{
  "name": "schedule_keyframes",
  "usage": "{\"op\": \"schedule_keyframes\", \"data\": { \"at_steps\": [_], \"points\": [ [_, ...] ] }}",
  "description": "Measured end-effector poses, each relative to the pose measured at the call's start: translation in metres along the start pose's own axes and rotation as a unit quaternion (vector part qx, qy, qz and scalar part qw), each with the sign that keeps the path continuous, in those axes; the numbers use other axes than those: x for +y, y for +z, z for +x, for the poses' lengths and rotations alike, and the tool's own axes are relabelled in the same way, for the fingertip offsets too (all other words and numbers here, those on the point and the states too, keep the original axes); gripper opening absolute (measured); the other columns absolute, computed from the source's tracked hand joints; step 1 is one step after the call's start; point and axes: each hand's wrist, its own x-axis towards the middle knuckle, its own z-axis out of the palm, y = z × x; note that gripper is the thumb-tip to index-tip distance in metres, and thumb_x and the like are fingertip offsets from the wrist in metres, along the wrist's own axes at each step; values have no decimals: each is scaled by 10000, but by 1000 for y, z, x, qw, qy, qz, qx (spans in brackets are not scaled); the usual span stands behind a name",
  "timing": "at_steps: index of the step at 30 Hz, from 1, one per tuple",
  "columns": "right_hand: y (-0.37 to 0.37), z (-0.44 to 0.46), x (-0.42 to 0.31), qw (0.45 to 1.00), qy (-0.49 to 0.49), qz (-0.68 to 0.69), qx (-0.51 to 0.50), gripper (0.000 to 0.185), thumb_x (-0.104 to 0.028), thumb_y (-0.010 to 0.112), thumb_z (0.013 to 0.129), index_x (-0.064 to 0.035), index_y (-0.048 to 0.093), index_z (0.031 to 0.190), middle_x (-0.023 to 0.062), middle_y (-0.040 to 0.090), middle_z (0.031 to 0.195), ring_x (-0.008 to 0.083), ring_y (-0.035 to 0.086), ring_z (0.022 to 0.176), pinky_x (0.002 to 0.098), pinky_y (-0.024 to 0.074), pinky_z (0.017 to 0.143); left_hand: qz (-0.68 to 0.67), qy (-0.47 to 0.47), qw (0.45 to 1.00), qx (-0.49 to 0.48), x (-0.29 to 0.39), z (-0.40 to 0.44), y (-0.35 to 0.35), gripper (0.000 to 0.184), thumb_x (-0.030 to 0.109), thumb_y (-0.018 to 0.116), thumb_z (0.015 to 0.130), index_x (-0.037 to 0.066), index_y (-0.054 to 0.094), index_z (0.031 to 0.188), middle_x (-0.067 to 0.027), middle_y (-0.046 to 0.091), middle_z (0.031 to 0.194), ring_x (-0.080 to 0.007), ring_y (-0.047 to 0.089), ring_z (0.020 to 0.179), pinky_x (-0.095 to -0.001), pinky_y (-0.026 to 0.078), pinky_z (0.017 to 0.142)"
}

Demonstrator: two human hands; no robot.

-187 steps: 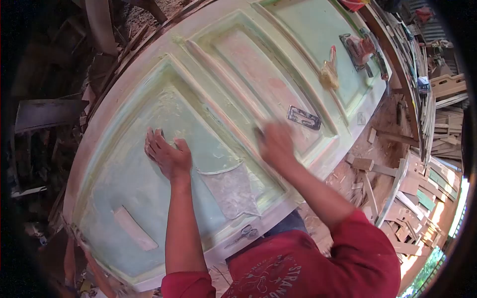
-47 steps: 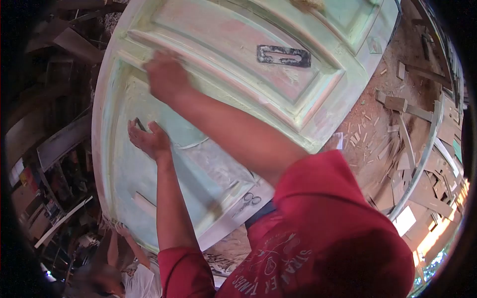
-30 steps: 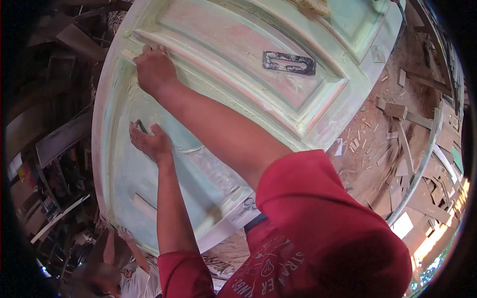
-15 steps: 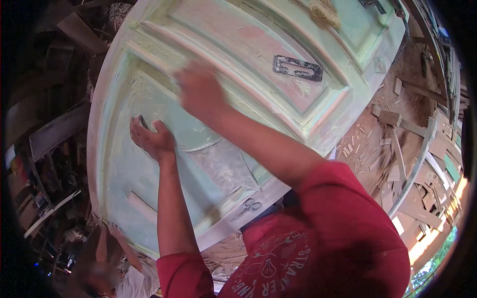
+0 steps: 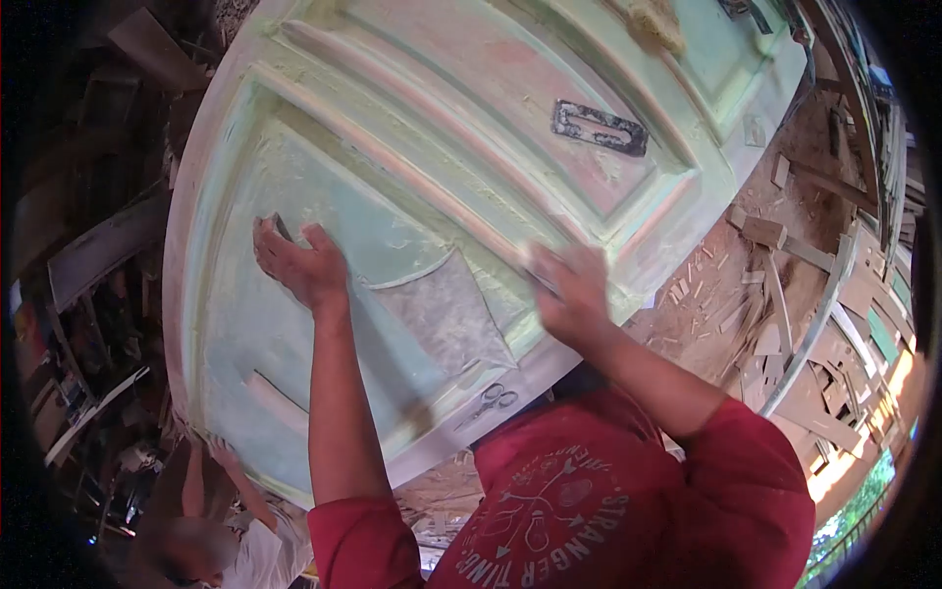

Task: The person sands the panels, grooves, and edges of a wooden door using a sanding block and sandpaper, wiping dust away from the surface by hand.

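A large pale green moulded panel (image 5: 383, 187) with raised ribs and fine dust lies beneath both hands. My left hand (image 5: 299, 265) rests on its smooth recessed face, fingers curled against a small dark piece that I cannot identify. My right hand (image 5: 571, 294), smeared by motion, is closed at the near end of a long rib; a greyish edge shows at its fingers. Between the hands lies a grey sheet (image 5: 446, 319) with a curved top edge. Scissors (image 5: 488, 404) sit on the near rim.
A dark slotted block (image 5: 601, 128) and a tan fibrous pad (image 5: 655, 25) lie farther up the panel. A pale strip (image 5: 278, 402) is at lower left, near another person's hands (image 5: 224, 456). Wood scraps (image 5: 765, 233) litter the floor at right.
My right hand has swept along the rib, from the upper middle toward the near right end. My left hand has barely moved. The view has shifted slightly.
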Motion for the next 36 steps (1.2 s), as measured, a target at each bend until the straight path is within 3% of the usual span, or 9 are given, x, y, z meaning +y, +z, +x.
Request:
{"op": "schedule_keyframes", "data": {
  "at_steps": [8,15,16,22,25,27,31,33,36],
  "points": [
    [192,306,-104,995,-31,34,92,225,-22,692,775,-42,801,971,220,689,1104,413,653,1117,575,489,1037,-13,-9,1000,14,-4,-2,7,540,168,631,908,-45,549,1397,-287,567,1495,-439,494,1456,-563,338,1252],
    [13,28,1,999,14,29,-12,403,-75,784,867,-81,756,1269,130,628,912,349,607,870,492,437,786,0,-1,1000,12,-2,-2,5,534,164,625,923,-43,539,1408,-287,559,1504,-456,487,1446,-567,341,1246],
    [-16,-6,5,998,41,17,-39,298,-172,760,931,-112,743,1222,136,638,987,344,625,964,517,455,833,-2,-2,1000,11,-1,-3,3,532,158,620,928,-46,536,1412,-287,563,1502,-463,485,1439,-566,342,1244],
    [67,111,-34,998,4,61,28,252,-102,706,867,-78,763,1111,158,644,998,372,644,1029,558,485,896,3,0,1000,20,-1,-2,7,566,152,614,934,-57,516,1451,-277,574,1493,-466,488,1425,-567,345,1238],
    [144,244,-83,995,-9,93,22,265,-29,690,791,-68,817,1021,226,685,1124,423,650,1152,587,452,1109,-4,-6,1000,21,1,-1,8,579,148,616,929,-63,513,1458,-273,583,1481,-462,495,1417,-564,353,1230],
    [161,284,-98,995,-41,44,83,277,-67,680,825,-109,812,1065,155,685,999,371,677,1026,561,494,974,-9,-14,1000,25,1,-2,6,573,146,619,926,-65,518,1449,-272,589,1473,-459,504,1410,-561,358,1226],
    [109,161,-46,996,10,85,31,283,-124,680,893,-137,801,1148,170,682,1054,378,658,1063,580,473,986,4,8,1000,20,-4,-2,4,548,151,625,929,-63,532,1424,-274,597,1459,-461,522,1390,-561,361,1222],
    [27,50,-13,1000,26,12,3,320,-165,741,917,-155,772,1234,127,590,902,358,595,894,512,440,825,6,16,1000,24,-3,-2,9,545,157,628,931,-62,534,1421,-277,598,1455,-463,526,1385,-563,361,1220],
    [-57,-53,17,998,25,-31,-53,484,-75,769,853,-47,732,1335,102,630,951,328,608,883,495,426,803,4,11,1000,23,-7,-3,6,550,164,634,932,-61,535,1424,-280,598,1451,-467,525,1384,-564,363,1218]
  ]
}}
